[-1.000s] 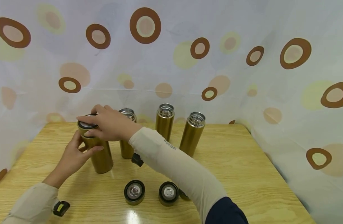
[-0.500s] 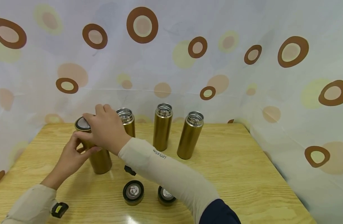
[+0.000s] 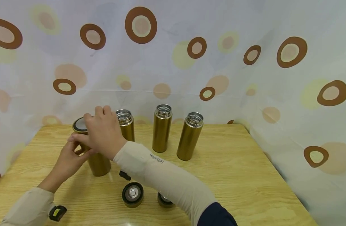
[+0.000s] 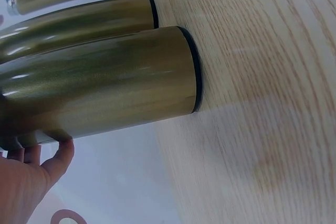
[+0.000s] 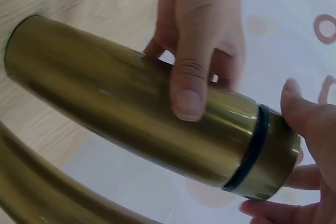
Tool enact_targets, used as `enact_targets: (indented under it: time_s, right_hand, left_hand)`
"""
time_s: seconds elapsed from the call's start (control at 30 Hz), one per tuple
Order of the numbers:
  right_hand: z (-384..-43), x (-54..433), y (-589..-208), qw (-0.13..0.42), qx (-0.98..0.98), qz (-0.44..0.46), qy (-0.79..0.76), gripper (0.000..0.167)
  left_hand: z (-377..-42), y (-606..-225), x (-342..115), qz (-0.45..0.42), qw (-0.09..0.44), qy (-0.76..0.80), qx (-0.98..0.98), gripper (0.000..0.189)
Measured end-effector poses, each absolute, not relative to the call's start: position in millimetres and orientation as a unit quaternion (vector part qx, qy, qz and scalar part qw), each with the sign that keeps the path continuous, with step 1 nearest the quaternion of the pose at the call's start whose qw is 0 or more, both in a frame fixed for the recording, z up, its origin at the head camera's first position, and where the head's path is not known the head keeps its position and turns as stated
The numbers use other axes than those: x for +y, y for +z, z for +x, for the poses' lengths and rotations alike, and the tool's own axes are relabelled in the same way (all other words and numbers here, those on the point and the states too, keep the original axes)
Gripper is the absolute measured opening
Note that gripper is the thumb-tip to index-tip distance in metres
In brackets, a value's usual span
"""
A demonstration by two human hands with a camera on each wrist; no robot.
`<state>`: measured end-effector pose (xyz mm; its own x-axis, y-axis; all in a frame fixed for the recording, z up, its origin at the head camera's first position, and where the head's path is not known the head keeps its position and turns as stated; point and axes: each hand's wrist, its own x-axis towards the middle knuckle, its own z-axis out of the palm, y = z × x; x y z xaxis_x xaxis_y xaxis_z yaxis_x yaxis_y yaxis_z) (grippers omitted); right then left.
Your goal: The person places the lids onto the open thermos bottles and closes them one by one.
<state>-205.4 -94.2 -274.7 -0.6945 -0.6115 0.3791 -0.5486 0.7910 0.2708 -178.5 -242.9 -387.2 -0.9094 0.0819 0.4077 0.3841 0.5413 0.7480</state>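
Observation:
In the head view, a gold vacuum flask [image 3: 100, 165] stands at the left of the table, its base on the wood. My left hand [image 3: 66, 161] grips its body, thumb on the near side, as the right wrist view also shows. A gold lid [image 5: 278, 156] with a dark ring below it sits on the flask's top. My right hand [image 3: 103, 131] holds this lid, thumb on one side and fingers on the other. The lid's silver top [image 3: 81, 124] shows beside the right hand.
Three lidless gold flasks stand behind and to the right: one [image 3: 127, 130] partly behind my right hand, another [image 3: 161, 133], and a third [image 3: 189, 139]. Two lids lie underside up near the front, one [image 3: 132, 194] in full view, the other [image 3: 164, 201] partly behind my right sleeve.
My right hand has turned on the lid, its thumb swinging to the near side by the left hand. The left hand keeps its grip. The head view has shifted slightly rightward.

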Motion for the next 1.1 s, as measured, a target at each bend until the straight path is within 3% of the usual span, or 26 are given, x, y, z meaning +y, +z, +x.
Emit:
enact_targets:
  time_s: [0.27,0.47,0.73,1.1]
  right_hand:
    - [-215.1,-85.4,-255.2,0.073,-0.931,0.356,0.016,0.068]
    - [-227.3,-80.4,-251.4,-0.004,-0.906,0.419,0.066,0.064]
    - [-241.1,-75.4,-251.4,-0.067,-0.847,0.525,0.048,0.054]
    - [-253.9,-65.1,-235.7,-0.109,-0.802,0.585,0.037,0.064]
  left_hand:
    - [-177.9,-385.8,-242.8,-0.133,0.154,-0.477,-0.855,0.069]
    - [-177.5,-385.7,-243.2,-0.128,0.148,-0.490,-0.849,0.064]
    - [-177.3,-385.8,-243.1,-0.133,0.134,-0.506,-0.842,0.069]
    - [-177.8,-384.9,-242.9,-0.129,0.129,-0.512,-0.839,0.076]
